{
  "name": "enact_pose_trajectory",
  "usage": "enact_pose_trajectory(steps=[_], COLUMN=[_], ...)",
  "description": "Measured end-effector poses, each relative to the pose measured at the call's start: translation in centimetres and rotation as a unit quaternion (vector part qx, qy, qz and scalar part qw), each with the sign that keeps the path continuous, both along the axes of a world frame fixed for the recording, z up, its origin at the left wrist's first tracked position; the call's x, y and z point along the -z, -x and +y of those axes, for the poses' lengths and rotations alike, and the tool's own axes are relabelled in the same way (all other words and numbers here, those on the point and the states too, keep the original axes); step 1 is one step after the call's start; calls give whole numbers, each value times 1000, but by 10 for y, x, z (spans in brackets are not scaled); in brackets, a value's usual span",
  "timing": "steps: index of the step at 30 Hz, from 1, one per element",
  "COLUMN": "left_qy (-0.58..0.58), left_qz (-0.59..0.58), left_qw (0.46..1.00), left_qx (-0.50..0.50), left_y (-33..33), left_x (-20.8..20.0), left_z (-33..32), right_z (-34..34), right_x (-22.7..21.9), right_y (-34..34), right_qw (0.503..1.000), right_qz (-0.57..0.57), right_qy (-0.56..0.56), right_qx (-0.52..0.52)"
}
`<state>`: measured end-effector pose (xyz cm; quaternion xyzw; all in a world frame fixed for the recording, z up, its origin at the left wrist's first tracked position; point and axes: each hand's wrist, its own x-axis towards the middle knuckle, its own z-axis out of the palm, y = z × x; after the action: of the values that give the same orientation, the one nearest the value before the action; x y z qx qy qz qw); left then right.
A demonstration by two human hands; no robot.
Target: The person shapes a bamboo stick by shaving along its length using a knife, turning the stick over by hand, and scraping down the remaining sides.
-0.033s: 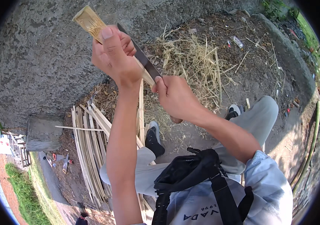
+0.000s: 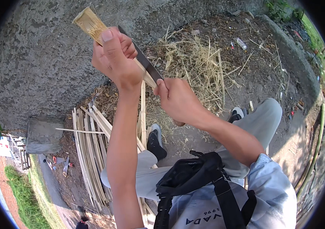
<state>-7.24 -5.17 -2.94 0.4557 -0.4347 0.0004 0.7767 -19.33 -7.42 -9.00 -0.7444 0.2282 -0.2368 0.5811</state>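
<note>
Left hand (image 2: 117, 63) fingers clamped on bamboo strip (image 2: 92, 26), right hand (image 2: 180, 100) fingers around knife (image 2: 145, 60) handle; blade just right of strip, long axes nearly parallel, closest near right hand.

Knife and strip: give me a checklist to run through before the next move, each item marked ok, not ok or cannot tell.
1. Left hand gripping the strip: ok, closed around it below its rough end.
2. Right hand gripping the knife: ok, closed around its handle.
3. Blade clear of left fingers: cannot tell; it passes close beside them.
4. Hands gloved: not ok, both bare.
5. Strip's other end free: cannot tell, hidden near the right hand.
</note>
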Motion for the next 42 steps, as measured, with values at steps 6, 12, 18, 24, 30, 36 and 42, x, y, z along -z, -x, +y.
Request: enact_pose_trajectory(steps=[6, 12, 18, 24, 30, 36, 42], left_qy=[28, 49, 22, 46, 20, 61, 42], left_qz=[3, -12, -32, -4, -45, -24, -55], left_qw=[999, 998, 999, 996, 999, 996, 998], left_qx=[38, 30, 16, 76, 2, 61, 12], left_y=[-2, -1, 4, -7, -2, -10, 0], left_x=[-2, 1, -2, 4, 1, -1, -1], left_z=[7, 0, 7, 11, 2, 7, -1], right_z=[2, -4, 12, 0, 9, 8, 9], right_x=[-38, 37, 8, 10, 68, 29, 127], right_y=[5, -8, -5, -1, -4, 2, -11], right_qw=[999, 997, 998, 998, 998, 997, 993], right_qz=[-2, 54, 8, 64, 39, 67, 44], right_qy=[28, 45, 36, -21, 30, -30, 100], right_qx=[-17, 20, 42, -3, 48, 2, 49])
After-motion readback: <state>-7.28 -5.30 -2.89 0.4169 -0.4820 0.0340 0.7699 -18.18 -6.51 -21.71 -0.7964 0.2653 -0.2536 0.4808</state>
